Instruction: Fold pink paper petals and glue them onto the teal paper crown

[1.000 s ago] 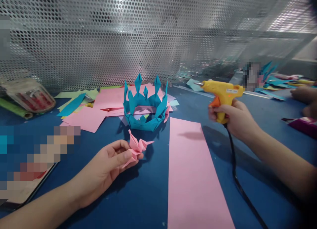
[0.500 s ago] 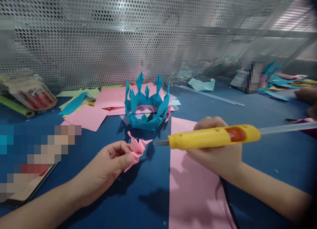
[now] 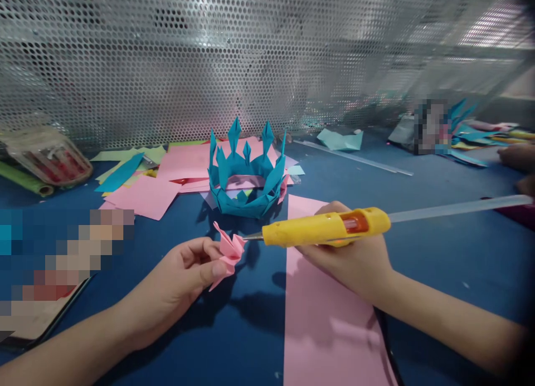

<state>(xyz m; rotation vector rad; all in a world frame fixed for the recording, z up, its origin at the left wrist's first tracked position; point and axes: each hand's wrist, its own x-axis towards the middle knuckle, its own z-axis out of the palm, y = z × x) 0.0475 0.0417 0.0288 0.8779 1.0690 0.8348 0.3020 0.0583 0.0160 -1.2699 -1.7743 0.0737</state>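
Between thumb and fingers, my left hand [image 3: 179,280] pinches a small pink origami crane [image 3: 230,251], held above the blue table. My right hand [image 3: 351,263] is wrapped round a yellow hot glue gun [image 3: 309,228], with a clear glue stick [image 3: 455,208] jutting from its back end. The gun's metal nozzle meets the crane's right-hand point, at or right beside it. Just behind them stands a blue folded-paper crown [image 3: 246,205] with several pointed spikes. Under my right hand lies a pink paper sheet [image 3: 317,330].
Pink, green and blue papers [image 3: 144,195] lie at the back left, near a tilted clear jar [image 3: 50,157] and a green roll [image 3: 25,179]. Spare glue sticks [image 3: 355,159] and a pale teal folded paper [image 3: 340,141] lie at the back. Another person's hand [image 3: 516,156] shows at far right.
My right hand has brought the glue gun leftward, and its nozzle has come from a small gap up to the crane's point. My left hand has stayed nearly still.
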